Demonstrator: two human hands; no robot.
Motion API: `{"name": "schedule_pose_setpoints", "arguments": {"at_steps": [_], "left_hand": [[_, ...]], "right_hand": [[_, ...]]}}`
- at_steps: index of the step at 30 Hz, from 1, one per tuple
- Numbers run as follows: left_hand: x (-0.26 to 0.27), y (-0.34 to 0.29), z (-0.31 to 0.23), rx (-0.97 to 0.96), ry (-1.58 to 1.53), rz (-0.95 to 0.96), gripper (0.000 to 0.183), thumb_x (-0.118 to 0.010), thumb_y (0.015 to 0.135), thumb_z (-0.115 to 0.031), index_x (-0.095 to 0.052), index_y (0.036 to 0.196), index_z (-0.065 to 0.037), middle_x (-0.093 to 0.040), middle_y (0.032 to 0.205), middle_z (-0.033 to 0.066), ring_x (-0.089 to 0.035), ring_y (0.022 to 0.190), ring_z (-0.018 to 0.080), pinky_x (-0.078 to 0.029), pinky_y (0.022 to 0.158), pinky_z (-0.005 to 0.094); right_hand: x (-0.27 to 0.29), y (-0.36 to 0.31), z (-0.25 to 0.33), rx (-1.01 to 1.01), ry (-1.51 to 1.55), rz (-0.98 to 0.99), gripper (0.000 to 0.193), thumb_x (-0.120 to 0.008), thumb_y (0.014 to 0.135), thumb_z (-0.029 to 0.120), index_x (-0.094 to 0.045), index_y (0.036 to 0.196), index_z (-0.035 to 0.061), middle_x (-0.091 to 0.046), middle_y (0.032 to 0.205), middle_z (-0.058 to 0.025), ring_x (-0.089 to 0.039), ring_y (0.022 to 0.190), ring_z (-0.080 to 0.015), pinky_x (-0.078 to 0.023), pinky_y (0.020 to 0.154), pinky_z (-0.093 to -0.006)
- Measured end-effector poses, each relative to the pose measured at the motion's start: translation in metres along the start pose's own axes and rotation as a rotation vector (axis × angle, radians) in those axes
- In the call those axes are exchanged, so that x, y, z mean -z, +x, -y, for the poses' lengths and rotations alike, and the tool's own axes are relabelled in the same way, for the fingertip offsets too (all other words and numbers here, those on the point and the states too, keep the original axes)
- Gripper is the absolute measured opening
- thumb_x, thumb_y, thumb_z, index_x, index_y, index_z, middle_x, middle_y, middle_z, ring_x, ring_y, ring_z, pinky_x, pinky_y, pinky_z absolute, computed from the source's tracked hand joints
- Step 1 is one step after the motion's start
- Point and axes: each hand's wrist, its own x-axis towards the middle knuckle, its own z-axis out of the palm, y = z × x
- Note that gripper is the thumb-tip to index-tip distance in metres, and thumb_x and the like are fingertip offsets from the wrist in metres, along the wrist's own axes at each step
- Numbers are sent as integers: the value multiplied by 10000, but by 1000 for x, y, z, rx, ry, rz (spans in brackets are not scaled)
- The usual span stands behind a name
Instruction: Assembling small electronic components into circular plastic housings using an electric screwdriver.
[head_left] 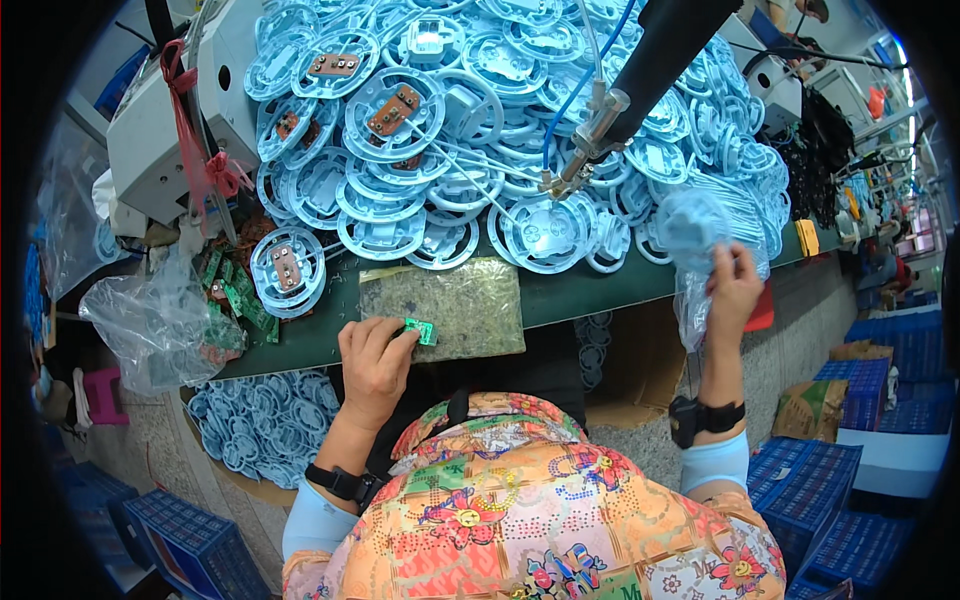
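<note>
My left hand (375, 365) pinches a small green circuit board (425, 332) over a worn, plastic-wrapped pad (455, 305) at the bench's front edge. Out to the right, my right hand (735, 285) grips a light blue round plastic housing (693, 225), smeared by motion. A thin clear plastic bag (692, 310) hangs just beside that hand. Left of the pad lies a round blue housing with a brown circuit board (286, 268) fitted in it. Farther left is a heap of loose green boards (238, 295).
A large pile of blue housings (540, 230) covers the green bench (600, 308). Above it hangs a metal nozzle on a black arm (590, 145). A grey machine (180, 130) stands at left. Below are boxes of blue parts (265, 420) and stacked blue cartons (800, 475).
</note>
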Motion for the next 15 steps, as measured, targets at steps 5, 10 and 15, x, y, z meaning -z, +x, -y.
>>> {"name": "schedule_pose_setpoints", "arguments": {"at_steps": [5, 10, 15], "left_hand": [[3, -5, 1, 9, 18, 7, 290, -724, 714, 2, -663, 981, -94, -636, 1006, 72, -599, 955, 277, -403, 866, 433], [2, -3, 5, -7, -3, 4, 306, -723, 716, -15, -652, 1000, -105, -633, 1014, 61, -600, 961, 267, -397, 865, 434], [7, -5, 3, -6, 9, 11, 300, -729, 710, -30, -652, 991, -103, -642, 1020, 52, -605, 960, 254, -401, 860, 434]], "right_hand": [[0, 97, 20, 782, -198, -407, 173, -717, 895, 118, -632, 982, -4, -574, 877, -28, -502, 699, -111, -438, 632, -264], [-13, 168, -46, 863, -880, -98, 218, -739, 839, 137, -659, 1021, 47, -619, 947, -146, -621, 788, -325, -499, 695, -398], [-23, 163, -71, 742, -768, -63, 189, -711, 870, 156, -667, 1016, 45, -639, 946, -125, -642, 821, -322, -511, 714, -398]]}}
